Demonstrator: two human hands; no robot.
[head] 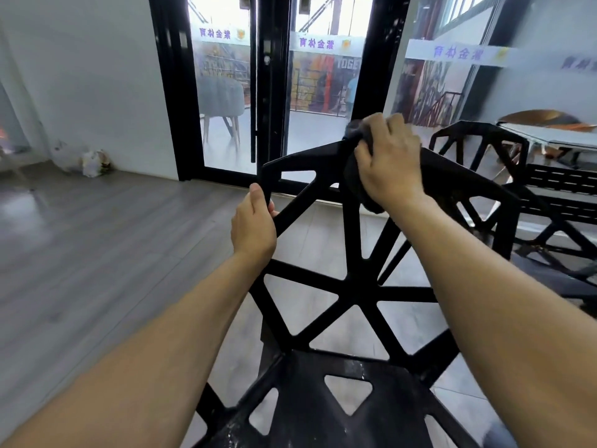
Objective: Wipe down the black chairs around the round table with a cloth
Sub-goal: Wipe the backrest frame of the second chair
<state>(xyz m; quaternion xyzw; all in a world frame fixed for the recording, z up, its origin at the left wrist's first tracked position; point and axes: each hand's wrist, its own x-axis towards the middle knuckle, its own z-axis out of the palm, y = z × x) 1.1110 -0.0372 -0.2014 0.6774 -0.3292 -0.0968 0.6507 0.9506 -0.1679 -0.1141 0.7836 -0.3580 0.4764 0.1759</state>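
A black chair [355, 292] with a triangle-patterned open frame stands right in front of me, its backrest facing away. My left hand [253, 221] grips the left edge of the backrest frame. My right hand [387, 160] holds a dark cloth [353, 176] pressed over the top rail of the backrest. The seat shows pale dusty streaks near the bottom of the view. A second black chair [478, 140] of the same design stands behind to the right.
A table [555, 134] with a pale top sits at the far right, with a black slatted bench [562, 189] below it. Black-framed glass doors [271, 92] stand ahead. A bag [92, 163] lies by the white wall on the left.
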